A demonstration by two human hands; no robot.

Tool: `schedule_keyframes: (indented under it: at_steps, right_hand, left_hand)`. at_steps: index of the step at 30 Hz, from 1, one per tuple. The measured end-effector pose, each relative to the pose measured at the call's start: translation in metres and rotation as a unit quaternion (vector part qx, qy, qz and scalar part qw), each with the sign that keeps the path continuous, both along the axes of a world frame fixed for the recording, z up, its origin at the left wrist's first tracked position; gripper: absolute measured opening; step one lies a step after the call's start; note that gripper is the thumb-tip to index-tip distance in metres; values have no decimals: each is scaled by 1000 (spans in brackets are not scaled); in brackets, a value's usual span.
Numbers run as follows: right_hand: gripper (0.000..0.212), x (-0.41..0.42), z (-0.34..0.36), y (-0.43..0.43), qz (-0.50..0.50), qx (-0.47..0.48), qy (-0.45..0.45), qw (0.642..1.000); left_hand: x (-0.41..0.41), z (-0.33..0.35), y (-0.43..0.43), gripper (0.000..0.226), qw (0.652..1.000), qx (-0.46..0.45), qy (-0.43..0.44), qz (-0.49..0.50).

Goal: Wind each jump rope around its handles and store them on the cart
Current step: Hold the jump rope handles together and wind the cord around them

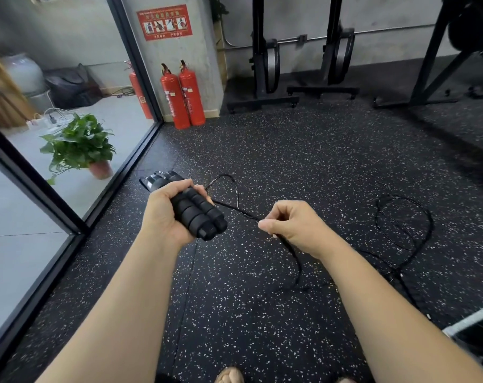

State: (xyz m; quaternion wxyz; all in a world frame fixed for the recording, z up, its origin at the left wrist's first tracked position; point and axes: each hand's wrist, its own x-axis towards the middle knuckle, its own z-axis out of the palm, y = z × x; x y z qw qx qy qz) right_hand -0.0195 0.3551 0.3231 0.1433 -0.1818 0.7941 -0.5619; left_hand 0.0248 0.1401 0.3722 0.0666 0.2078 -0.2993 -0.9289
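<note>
Even, moderately bright indoor light. The pale floor beyond the glass wall at left is brightest; the speckled rubber floor dims toward the far right. Shadows are soft and faint. Wide-angle distortion bows the black window frame and stretches the near edges. The left hand, right hand and black handles are sharp; the thin rope nearly merges with the dark floor.
</note>
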Motion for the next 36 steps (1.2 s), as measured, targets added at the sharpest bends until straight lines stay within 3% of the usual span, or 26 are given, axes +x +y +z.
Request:
schedule_keyframes:
  at_steps: [4,9,12,16,22,23,27,30,33,36]
  right_hand:
    - [24,-3,1,3,5,5,-1,1000]
    - [13,-7,3,19,25,-9,-40,999]
    - [17,-6,2,25,32,108,-4,994]
    - [20,-1,0,21,15,333,84,939]
    - [11,-1,-1,14,-34,385,110,916]
    - [6,-2,-2,14,-30,375,97,922]
    - [40,-7,-7,8,-38,274,73,958]
    - [39,-4,2,-7,-77,106,103,986]
    - [36,4,16,-30,-70,-47,108,991]
    - [27,6,13,-42,-59,-75,127,987]
  left_hand:
    - [-2,-5,-5,10,998,-21,-49,41]
    - [3,-7,-28,12,993,-29,-62,100]
    - [6,-6,-28,14,991,-38,-56,117]
    - [4,-6,-24,11,986,-73,-59,139]
    - [2,2,-10,11,987,-107,-39,117]
    - [2,4,-8,11,989,-103,-31,106]
    - [1,10,5,12,994,-95,-10,50]
    - [0,13,19,12,994,-104,-16,10]
    - [-1,15,40,11,992,-113,-24,-41]
    - [-2,15,57,11,988,-118,-32,-93]
